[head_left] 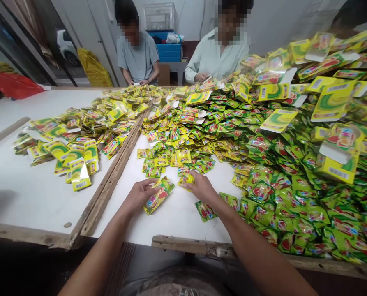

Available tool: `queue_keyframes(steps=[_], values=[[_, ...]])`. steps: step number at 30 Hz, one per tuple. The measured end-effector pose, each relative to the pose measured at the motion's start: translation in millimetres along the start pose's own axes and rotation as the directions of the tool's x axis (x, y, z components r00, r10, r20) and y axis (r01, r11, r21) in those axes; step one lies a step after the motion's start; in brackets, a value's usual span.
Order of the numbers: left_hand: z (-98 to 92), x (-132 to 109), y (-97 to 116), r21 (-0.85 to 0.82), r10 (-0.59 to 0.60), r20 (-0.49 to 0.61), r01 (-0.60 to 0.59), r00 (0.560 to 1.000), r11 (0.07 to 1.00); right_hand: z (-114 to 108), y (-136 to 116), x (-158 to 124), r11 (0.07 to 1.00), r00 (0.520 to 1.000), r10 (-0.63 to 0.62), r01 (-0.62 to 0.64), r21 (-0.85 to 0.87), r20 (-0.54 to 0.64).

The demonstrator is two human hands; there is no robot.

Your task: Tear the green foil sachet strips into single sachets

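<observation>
My left hand (141,194) is closed on a yellow and green printed packet box (159,196), held tilted just above the white table. To its right, my right hand (198,187) pinches a small yellow sachet (185,181) by its near side. Below my right wrist lies a green sachet with a red fruit print (205,211). Beyond both hands, loose yellow and green sachets (165,158) spread out from a larger heap. Part of each held item is covered by my fingers.
A tall heap of green sachets (275,193) and flat yellow boxes (334,100) fills the right side. Wooden strips (118,172) divide the table; more yellow boxes (81,174) are piled left. Two people (138,57) work across the table, and a third is partly visible at far right.
</observation>
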State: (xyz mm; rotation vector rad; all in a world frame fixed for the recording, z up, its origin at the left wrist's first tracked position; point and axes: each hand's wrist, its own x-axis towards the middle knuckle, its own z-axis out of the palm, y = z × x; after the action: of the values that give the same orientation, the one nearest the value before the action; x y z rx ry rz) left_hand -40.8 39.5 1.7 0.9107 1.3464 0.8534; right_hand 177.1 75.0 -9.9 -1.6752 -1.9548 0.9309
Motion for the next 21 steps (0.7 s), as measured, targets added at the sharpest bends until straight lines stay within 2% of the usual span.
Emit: queue_keyframes(steps=[2, 4, 7, 14, 17, 21], values=[[2.6, -1.4, 0.6, 0.040, 0.010, 0.013, -0.010, 1.000, 0.999, -2.0, -1.1, 0.9, 0.975, 0.999, -0.022, 0.016, 0.222, 0.023], [7.0, -2.3, 1.9, 0.069, 0.017, 0.055, -0.021, 0.998, 0.997, -2.9, -2.3, 1.4, 0.938, 0.994, -0.105, 0.094, 0.335, 0.017], [12.6, -2.5, 4.6, 0.072, 0.024, 0.135, -0.034, 0.990, 0.997, -2.8, -3.9, 1.7, 0.920, 0.977, -0.213, 0.204, 0.334, -0.010], [11.9, -3.7, 11.3, 0.102, 0.050, 0.278, -0.082, 0.959, 0.991, -9.2, -7.3, 1.7, 0.918, 0.939, -0.338, 0.315, 0.242, 0.060], [14.9, -3.9, 10.1, 0.117, 0.044, 0.284, -0.080, 0.958, 0.990, -10.9, -10.5, -0.3, 0.942, 0.949, -0.292, 0.265, 0.208, 0.115], [22.8, -1.7, 4.2, 0.137, 0.050, 0.240, -0.085, 0.969, 0.987, -5.5, -11.5, -1.7, 0.965, 0.986, -0.128, 0.099, 0.243, 0.109]])
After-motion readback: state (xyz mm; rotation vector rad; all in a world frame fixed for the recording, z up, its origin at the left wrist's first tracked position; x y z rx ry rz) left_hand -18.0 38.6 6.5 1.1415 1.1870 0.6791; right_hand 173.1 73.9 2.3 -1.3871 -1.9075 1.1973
